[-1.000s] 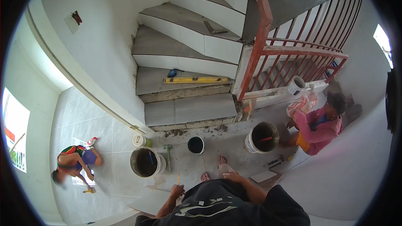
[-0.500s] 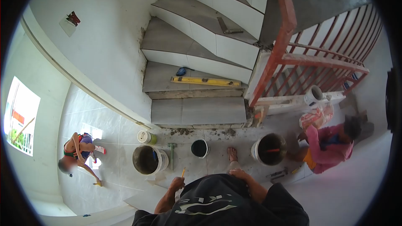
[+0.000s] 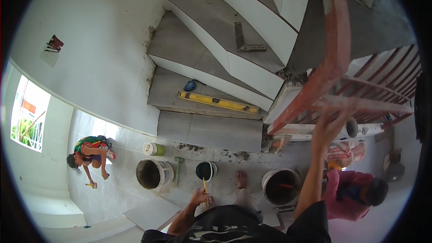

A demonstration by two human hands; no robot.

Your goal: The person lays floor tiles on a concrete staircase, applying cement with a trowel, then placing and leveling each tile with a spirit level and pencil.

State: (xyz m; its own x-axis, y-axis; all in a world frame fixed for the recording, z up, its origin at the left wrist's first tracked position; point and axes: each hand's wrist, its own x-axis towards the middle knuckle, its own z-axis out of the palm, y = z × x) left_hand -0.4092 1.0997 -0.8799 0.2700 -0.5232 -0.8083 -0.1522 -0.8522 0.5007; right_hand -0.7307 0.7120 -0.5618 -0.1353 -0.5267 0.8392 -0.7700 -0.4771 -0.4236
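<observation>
My left hand (image 3: pixel 200 196) is closed round a yellow pencil (image 3: pixel 204 184), which points up toward a small dark bucket (image 3: pixel 206 171). My right hand (image 3: pixel 332 128) reaches out ahead, fingers spread and slightly blurred, and overlaps the lower bar of the red metal railing (image 3: pixel 310 101). Past my feet rise tiled stairs (image 3: pixel 211 128). On the lowest full tread lie a yellow spirit level (image 3: pixel 218 102) and a small blue object (image 3: pixel 190 85) with a cord. A metal square (image 3: pixel 243 40) rests higher up.
Large mortar buckets stand left (image 3: pixel 150 174) and right (image 3: pixel 288 189), with a green-headed hammer (image 3: pixel 178 171) by the left one. One person (image 3: pixel 353 193) in pink crouches at right; another (image 3: pixel 92 153) crouches at left. Loose debris (image 3: pixel 236 155) lies along the bottom step.
My right hand has left my lap and stretched forward to the railing. My left hand, still with the pencil, has shifted slightly right. The view has moved closer to the stairs.
</observation>
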